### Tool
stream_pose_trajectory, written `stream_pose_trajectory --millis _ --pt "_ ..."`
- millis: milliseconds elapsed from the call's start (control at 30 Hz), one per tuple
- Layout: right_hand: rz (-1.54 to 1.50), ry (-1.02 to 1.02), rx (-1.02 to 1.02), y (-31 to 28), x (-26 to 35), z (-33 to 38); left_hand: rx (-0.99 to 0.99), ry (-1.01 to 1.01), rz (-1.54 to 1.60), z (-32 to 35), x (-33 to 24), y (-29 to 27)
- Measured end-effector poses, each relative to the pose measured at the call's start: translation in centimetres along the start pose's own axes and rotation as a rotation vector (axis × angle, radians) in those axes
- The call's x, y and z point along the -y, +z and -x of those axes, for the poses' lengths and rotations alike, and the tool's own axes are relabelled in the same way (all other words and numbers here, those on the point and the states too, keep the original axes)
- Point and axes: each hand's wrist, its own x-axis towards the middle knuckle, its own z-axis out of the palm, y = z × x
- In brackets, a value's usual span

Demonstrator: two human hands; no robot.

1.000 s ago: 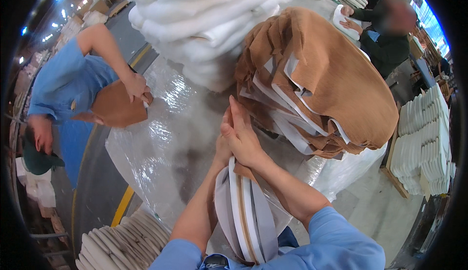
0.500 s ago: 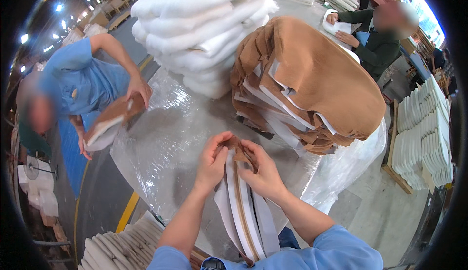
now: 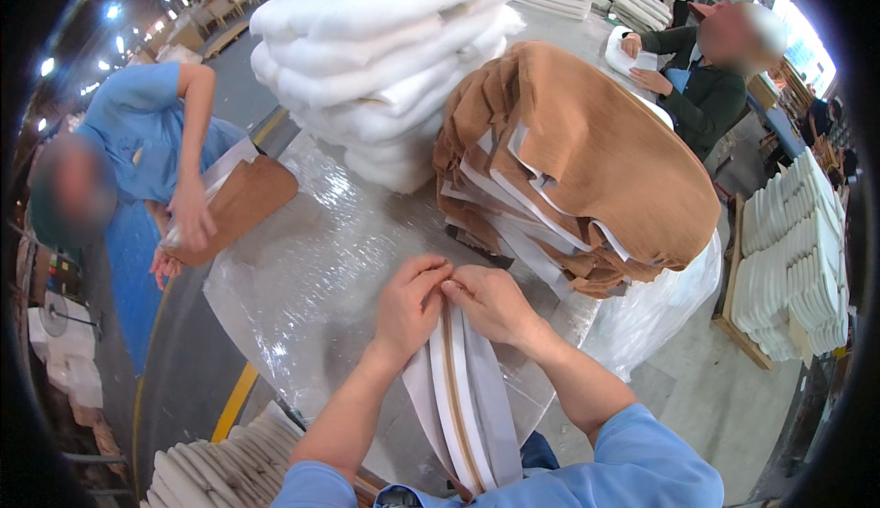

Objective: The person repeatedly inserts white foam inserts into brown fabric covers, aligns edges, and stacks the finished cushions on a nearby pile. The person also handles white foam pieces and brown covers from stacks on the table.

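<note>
A fabric cushion cover (image 3: 486, 393) hangs lengthwise toward my body, its white-grey inside showing and a tan zipper (image 3: 448, 361) running along the middle. My left hand (image 3: 409, 308) is closed on the cover's far end, thumb and fingers pinched together. Right beside it, my right hand (image 3: 495, 304) pinches the same end, and the fingertips of both hands nearly meet. The bit of fabric between them is mostly hidden. Just beyond my hands stands a tall pile of brown cushion covers (image 3: 614, 150) with white-grey linings.
Plastic film covers the table (image 3: 302, 297). White fluffy cushion fillings (image 3: 385, 59) are stacked high at the back. A co-worker (image 3: 147, 150) at the left handles a brown cover (image 3: 246, 204); another person (image 3: 710, 77) works at the far right. White pads (image 3: 793, 251) sit on a pallet.
My hands have closed together over the cover's far end, hiding the brown edge that showed between them. The left co-worker's brown cover has turned and lies nearer the table edge.
</note>
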Motion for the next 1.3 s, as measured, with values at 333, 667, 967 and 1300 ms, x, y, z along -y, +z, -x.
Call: stream_pose_trajectory --millis 333,667,967,1300 --pt "0.207 -0.284 0.206 -0.3 0.6 -0.6 -0.366 -0.073 0.193 3.3 1.1 3.5" --pt "0.225 -0.368 0.313 0.9 1.6 -0.2 -0.429 -0.112 0.273 5.4 1.8 3.0" --pt "-0.389 0.111 0.065 2.4 -3.6 -4.2 -0.457 -0.134 0.209 6.0 2.5 1.4" --pt "-0.876 0.288 0.267 8.1 -3.2 -4.2 -0.302 -0.568 0.842 5.8 7.4 -2.5"
